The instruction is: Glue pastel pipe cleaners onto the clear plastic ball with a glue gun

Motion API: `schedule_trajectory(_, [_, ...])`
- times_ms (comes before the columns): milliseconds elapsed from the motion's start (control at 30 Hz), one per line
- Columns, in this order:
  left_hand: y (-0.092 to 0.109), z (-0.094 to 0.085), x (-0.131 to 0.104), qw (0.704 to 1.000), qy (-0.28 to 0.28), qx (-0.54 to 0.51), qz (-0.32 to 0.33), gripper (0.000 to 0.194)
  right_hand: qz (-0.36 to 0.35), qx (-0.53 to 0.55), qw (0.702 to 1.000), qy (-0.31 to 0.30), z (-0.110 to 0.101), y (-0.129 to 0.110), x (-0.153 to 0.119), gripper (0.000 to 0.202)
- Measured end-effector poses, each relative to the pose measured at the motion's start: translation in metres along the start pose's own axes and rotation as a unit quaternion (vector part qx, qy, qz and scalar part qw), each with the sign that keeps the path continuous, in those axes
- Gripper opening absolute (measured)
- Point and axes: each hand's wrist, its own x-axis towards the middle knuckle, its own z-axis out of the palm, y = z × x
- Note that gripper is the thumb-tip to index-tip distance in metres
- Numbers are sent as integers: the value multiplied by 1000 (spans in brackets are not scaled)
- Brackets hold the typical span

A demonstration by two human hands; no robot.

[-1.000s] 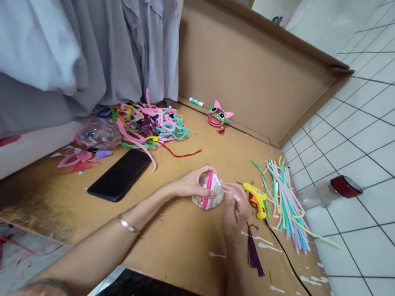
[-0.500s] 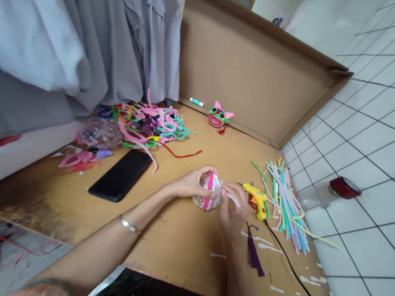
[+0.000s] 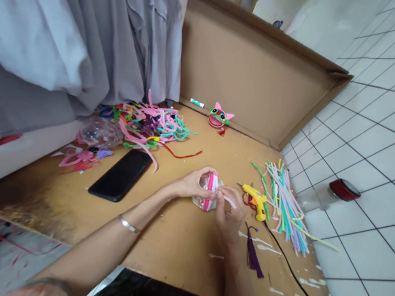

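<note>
A clear rounded plastic piece [image 3: 201, 200] with pink and white fuzzy strips around it is held over the middle of the table. My left hand [image 3: 197, 184] wraps round its left side, thumb in front. My right hand [image 3: 229, 211] pinches a pale pink pipe cleaner [image 3: 230, 201] against its right side, and the free end of the strip sticks out to the right. Right of that hand lies a yellow glue gun [image 3: 256, 201] with a black cord. A purple tassel [image 3: 254, 252] rests below the gun.
A black phone [image 3: 120, 174] lies at the left, below a tangled pile of pipe cleaners [image 3: 156, 123]. Straight pipe cleaners [image 3: 288, 203] lie at the right. A decorated animal head [image 3: 218, 116] and a glue stick [image 3: 197, 103] sit near the cardboard wall [image 3: 248, 70].
My right hand has shifted slightly left, closer to my left hand, with the pale pink strip. My left hand keeps its hold on the plastic piece.
</note>
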Motion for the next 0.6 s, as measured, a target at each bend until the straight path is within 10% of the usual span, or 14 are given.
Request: schedule_trajectory(600, [-3,1,0,999,28,22,15,63,-7,-25,1000,-15,-1,-3,2,12])
